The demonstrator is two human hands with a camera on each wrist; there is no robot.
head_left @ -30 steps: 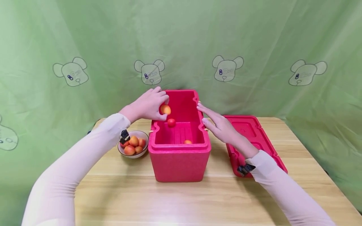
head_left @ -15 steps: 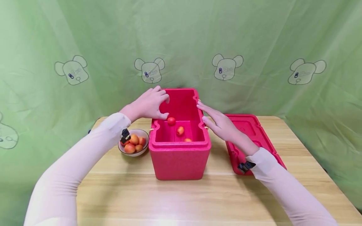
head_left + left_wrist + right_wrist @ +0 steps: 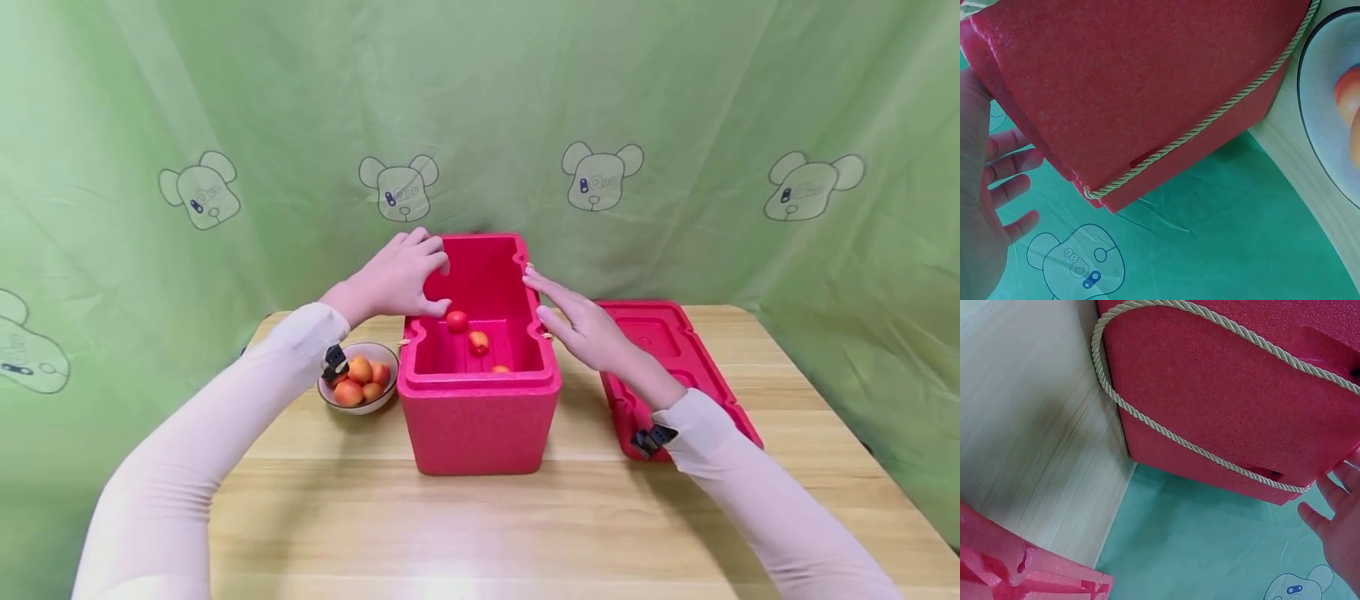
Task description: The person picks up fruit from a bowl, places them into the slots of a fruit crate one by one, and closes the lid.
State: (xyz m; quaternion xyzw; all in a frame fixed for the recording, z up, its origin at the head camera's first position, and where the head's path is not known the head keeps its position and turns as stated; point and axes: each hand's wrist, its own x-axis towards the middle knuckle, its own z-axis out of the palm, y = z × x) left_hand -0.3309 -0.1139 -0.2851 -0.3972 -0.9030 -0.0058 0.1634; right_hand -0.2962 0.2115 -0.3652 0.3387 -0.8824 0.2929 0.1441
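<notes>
While a green sheet [image 3: 480, 92] hangs behind the wood-grain table [image 3: 337, 525], here's one red foam box [image 3: 480, 429] mid-table, three orange-red fruits [image 3: 477, 342] inside! One bowl [image 3: 366, 408] at its left holds at least four more fruits [image 3: 348, 392]; one red lid [image 3: 651, 332] lies to the right. The left hand's [image 3: 393, 279] fingers, loosely curved and apart, hover over the box; the right hand's [image 3: 588, 333] fingers stretch straight at its right rim.

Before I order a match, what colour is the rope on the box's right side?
The twisted rope is pale beige-gold, best seen in the right wrist view.
</notes>
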